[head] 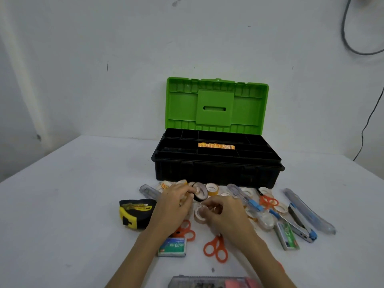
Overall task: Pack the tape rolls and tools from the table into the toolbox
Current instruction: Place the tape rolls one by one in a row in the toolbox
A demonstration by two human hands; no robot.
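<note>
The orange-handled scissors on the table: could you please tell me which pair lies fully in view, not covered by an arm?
The orange-handled scissors nearest the camera, beside the right forearm, by the green staple box. The other pairs are partly covered or tangled among the tools.

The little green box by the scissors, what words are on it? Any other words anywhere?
"No.10-1M": on the green staple box, seen upside down.
Second green box: print too blurred to read.
Tape measure label: too small to read.
Orange strip in the toolbox: unreadable.
</note>
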